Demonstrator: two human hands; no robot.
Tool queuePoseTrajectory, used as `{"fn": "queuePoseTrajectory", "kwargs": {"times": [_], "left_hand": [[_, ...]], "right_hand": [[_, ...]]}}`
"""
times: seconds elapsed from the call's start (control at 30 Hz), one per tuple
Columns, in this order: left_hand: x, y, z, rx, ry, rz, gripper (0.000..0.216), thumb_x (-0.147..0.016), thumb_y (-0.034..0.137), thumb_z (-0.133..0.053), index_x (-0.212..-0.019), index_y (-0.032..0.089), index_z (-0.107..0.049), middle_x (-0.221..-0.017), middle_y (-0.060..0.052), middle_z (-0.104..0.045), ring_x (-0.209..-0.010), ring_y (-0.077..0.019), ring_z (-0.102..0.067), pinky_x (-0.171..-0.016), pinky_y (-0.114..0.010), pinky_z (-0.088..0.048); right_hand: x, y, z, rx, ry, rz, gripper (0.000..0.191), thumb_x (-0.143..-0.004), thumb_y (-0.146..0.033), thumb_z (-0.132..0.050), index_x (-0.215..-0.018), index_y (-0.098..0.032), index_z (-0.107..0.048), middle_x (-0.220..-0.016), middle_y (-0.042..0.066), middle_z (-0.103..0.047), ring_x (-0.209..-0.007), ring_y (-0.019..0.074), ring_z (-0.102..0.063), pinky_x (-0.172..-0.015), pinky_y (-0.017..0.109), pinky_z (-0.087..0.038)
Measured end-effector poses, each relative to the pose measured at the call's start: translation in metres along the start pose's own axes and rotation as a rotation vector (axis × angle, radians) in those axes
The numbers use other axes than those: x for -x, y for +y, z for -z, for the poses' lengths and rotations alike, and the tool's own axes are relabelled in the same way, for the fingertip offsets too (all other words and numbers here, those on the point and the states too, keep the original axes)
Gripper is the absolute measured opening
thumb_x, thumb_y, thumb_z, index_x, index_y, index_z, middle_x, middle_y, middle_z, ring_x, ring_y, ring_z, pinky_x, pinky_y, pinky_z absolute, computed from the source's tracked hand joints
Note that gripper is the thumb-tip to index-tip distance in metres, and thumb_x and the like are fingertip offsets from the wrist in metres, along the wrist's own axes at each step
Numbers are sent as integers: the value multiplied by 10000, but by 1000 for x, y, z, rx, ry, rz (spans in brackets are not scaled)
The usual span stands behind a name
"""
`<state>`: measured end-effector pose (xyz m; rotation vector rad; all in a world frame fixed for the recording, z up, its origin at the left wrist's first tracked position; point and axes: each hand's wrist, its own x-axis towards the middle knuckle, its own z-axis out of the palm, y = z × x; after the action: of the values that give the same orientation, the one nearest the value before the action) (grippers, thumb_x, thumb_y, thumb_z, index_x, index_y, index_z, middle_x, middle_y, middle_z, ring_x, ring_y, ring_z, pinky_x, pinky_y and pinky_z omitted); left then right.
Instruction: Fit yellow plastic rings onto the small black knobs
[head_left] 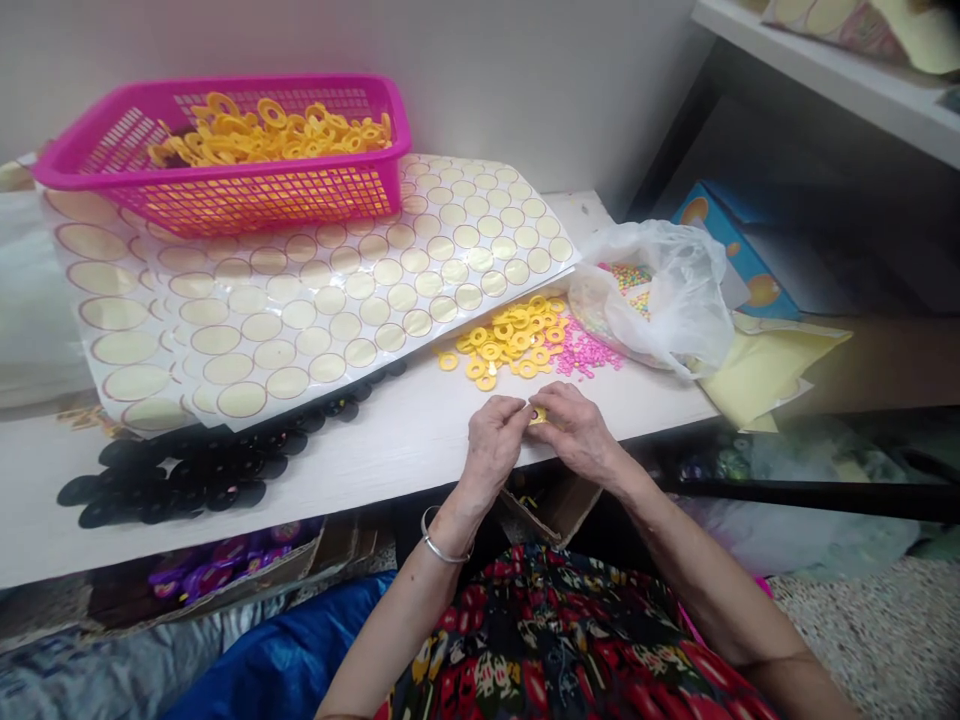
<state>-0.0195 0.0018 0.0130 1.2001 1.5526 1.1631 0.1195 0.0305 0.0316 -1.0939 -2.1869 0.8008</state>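
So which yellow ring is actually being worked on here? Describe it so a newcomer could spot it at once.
Start at the white table and find the loose pile of yellow rings beside the plastic bag. Just nearer the person, the left hand and right hand meet. The yellow ring pinched between their fingers is the only one off the pile.

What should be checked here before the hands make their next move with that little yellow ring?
1. Yellow ring pinched between left hand and right hand: ok.
2. Both hands over the table edge, not beyond it: ok.
3. Loose pile of yellow rings close in front of the hands: ok.
4. Pink beads lying beside the pile: ok.
5. Sticker sheets flat, pink basket on them: ok.
6. Whether the held ring already carries a sticker: cannot tell.
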Motion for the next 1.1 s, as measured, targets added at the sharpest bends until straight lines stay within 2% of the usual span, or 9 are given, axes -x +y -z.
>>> {"fn": "queuePoseTrajectory", "kwargs": {"times": [0.13,0.23,0.33,0.47,0.57,0.7,0.83,0.93,1.1], "left_hand": [[1,1,-2,-26,-7,8,149,-743,274,-573,-767,187,-692,-774,-24,-636,-766,-145,-565,-723,-270,-424],[2,0,-4,-33,-5,20,174,-750,304,-576,-788,181,-692,-776,-25,-639,-768,-145,-568,-722,-267,-420],[2,-2,-5,-21,-6,25,208,-748,339,-587,-819,174,-693,-790,-30,-641,-773,-146,-569,-725,-265,-420],[3,-4,-7,15,-7,38,240,-754,372,-584,-827,170,-692,-791,-29,-637,-774,-144,-562,-716,-255,-418],[4,-2,-8,52,7,48,241,-743,382,-597,-786,162,-687,-766,-22,-629,-751,-138,-550,-695,-244,-413],[7,-1,-12,133,35,64,210,-735,357,-611,-754,158,-675,-756,-17,-612,-727,-127,-541,-663,-230,-416],[8,-3,-17,301,73,193,193,-704,341,-647,-744,153,-666,-679,0,-595,-577,-87,-506,-527,-207,-386],[3,-4,-17,408,55,296,196,-649,317,-692,-702,132,-652,-547,20,-550,-452,-63,-435,-414,-194,-308],[-4,-1,-12,470,-7,404,216,-599,288,-716,-693,109,-641,-487,20,-548,-401,-62,-432,-374,-184,-290]], "right_hand": [[4,5,-1,-194,29,-99,255,-751,-256,-617,-996,-191,-589,-934,44,-563,-883,171,-515,-768,302,-432],[4,8,0,-326,76,-187,231,-790,-287,-570,-985,-166,-597,-927,44,-562,-829,144,-533,-734,273,-440],[2,9,0,-334,107,-275,207,-834,-287,-495,-892,-152,-641,-840,36,-579,-791,136,-543,-736,271,-429],[-1,8,-5,-351,79,-341,257,-833,-306,-483,-753,-150,-671,-731,23,-574,-748,138,-540,-709,272,-424],[0,7,-10,-439,78,-405,283,-820,-346,-490,-736,-145,-670,-689,10,-533,-653,118,-522,-603,247,-435],[1,4,-16,-682,71,-572,314,-786,-416,-513,-803,-134,-652,-759,3,-511,-459,60,-470,-397,213,-402],[2,6,-22,-841,105,-628,279,-744,-408,-567,-754,-136,-628,-786,8,-530,-485,65,-507,-398,207,-445],[0,9,-24,-918,123,-664,237,-717,-369,-602,-713,-132,-609,-694,-2,-538,-484,81,-515,-395,210,-449],[2,9,-21,-968,116,-667,249,-717,-380,-614,-719,-131,-621,-668,2,-575,-482,80,-515,-410,208,-437]]}}
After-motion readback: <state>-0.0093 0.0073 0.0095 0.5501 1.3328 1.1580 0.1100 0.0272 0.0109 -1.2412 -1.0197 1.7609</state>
